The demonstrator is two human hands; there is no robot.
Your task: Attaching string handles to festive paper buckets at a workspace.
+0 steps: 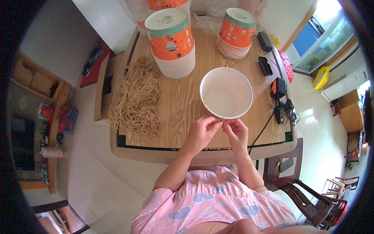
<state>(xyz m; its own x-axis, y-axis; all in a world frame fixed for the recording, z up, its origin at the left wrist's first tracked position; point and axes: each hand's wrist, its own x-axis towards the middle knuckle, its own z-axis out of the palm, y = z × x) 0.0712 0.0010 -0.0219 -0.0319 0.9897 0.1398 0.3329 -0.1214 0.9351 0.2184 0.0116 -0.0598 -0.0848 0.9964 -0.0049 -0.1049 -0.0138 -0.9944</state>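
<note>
A white paper bucket (242,91) stands mouth up on the wooden table in front of me. A thin tan cord (214,88) runs across its inside from the far rim toward the left wall. At the near rim, my left hand (200,133) pinches a tan cord end between thumb and fingers. Close beside it, my right hand (237,133) is closed in a pinch on the cord as well. The fingertips nearly meet, so the exact lie of the cord between them is hidden. To the left lies a loose heap of tan cords (140,97).
Behind stand a tall stack of orange and green printed paper buckets (171,45) and a second stack (236,33), with tan cord around its lower part. A black adapter with cables (279,87) lies on the right edge. A dark wooden chair (282,171) stands at the right.
</note>
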